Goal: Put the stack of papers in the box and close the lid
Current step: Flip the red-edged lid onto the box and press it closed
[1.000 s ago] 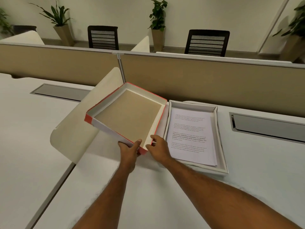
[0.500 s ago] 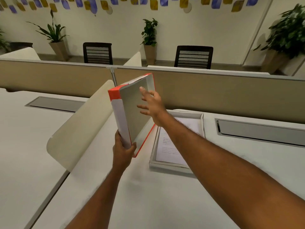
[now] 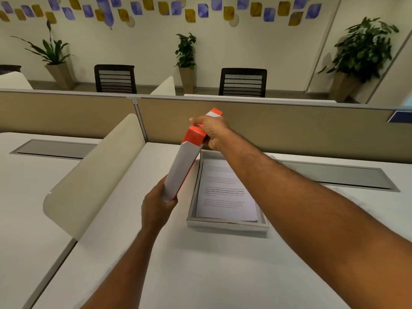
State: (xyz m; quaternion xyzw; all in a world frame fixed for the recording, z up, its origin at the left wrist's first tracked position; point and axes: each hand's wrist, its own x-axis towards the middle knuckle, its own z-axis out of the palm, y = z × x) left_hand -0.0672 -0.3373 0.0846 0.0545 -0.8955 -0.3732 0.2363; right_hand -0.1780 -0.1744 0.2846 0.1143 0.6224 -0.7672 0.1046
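The shallow white box (image 3: pixel 227 225) lies open on the worktop, toward its far edge, with the stack of printed papers (image 3: pixel 225 192) flat inside. The white, orange-edged lid (image 3: pixel 181 169) is held steeply tilted, edge-on, above the box's left side.

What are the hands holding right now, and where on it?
Both hold the lid: left hand at its near corner, right hand at its far end.

lid (image 3: pixel 182 168) is white with orange-red edges, box (image 3: pixel 227 225) white-grey, papers (image 3: pixel 225 197) white with black print, tabletop (image 3: pixel 200 264) plain white.
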